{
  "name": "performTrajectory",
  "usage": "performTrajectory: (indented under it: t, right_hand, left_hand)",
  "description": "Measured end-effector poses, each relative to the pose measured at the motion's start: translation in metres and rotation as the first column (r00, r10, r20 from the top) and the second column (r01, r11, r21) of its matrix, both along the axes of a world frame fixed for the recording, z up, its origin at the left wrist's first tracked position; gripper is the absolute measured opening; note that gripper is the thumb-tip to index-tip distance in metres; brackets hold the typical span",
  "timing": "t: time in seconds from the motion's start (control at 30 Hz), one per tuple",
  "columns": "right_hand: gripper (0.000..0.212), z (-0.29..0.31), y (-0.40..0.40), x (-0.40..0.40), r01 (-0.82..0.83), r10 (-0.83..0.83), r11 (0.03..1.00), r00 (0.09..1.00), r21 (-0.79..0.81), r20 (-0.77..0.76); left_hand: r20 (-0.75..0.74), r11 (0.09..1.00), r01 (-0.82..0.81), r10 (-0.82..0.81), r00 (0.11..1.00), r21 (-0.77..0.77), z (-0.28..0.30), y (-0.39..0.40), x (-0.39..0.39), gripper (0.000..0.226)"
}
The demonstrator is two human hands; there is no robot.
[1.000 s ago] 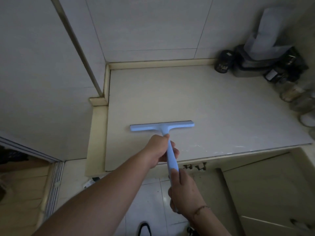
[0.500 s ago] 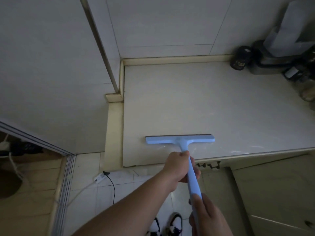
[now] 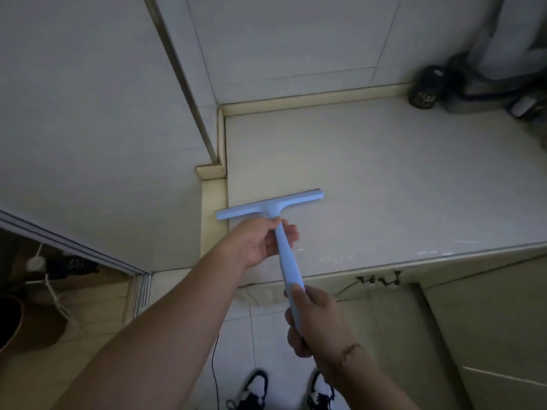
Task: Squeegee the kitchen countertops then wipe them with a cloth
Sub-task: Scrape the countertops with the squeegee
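A light blue squeegee (image 3: 270, 206) lies with its blade across the left part of the pale countertop (image 3: 384, 179), its left end over the counter's left rim. My left hand (image 3: 263, 241) grips the handle just below the blade. My right hand (image 3: 318, 321) grips the handle's lower end, off the counter's front edge. A few wet streaks show near the front edge to the right of the handle. No cloth is in view.
Dark appliances and a black jar (image 3: 426, 87) crowd the counter's back right corner. Tiled walls close the back and left. Cabinet doors (image 3: 473, 335) lie below the front edge. A cable (image 3: 216, 365) and my shoes (image 3: 254, 386) are on the floor tiles.
The squeegee has moved left and away from the front edge, and its blade now tilts with the right end farther back. Both hands keep their hold on the handle.
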State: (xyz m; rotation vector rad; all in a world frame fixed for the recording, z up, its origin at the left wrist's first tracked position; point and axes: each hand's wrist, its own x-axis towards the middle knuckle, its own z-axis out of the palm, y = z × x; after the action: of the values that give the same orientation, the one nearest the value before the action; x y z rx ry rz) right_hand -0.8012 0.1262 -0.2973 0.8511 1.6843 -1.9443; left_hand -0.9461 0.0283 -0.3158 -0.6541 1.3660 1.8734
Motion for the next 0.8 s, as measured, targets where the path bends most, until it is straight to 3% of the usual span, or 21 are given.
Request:
performTrajectory:
  t: [0.37,0.63,0.8]
  right_hand:
    - [0.029,-0.012,-0.026,0.052,0.096,-0.104,0.981,0.994,0.168,0.036]
    - [0.027,-0.005,-0.037,0.099,0.038,-0.066,0.937,0.995,0.347,0.070]
    - [0.026,0.000,-0.034,0.101,0.032,-0.049,0.928,0.998,0.372,0.036]
  left_hand:
    - [0.028,0.990,0.127,-0.126,0.992,-0.057,-0.010,-0.008,0.041,0.028]
    - [0.055,0.980,0.188,-0.185,0.981,-0.057,-0.006,-0.013,0.083,0.024]
    - [0.024,0.988,0.148,-0.147,0.989,-0.040,-0.003,-0.013,0.085,0.023]
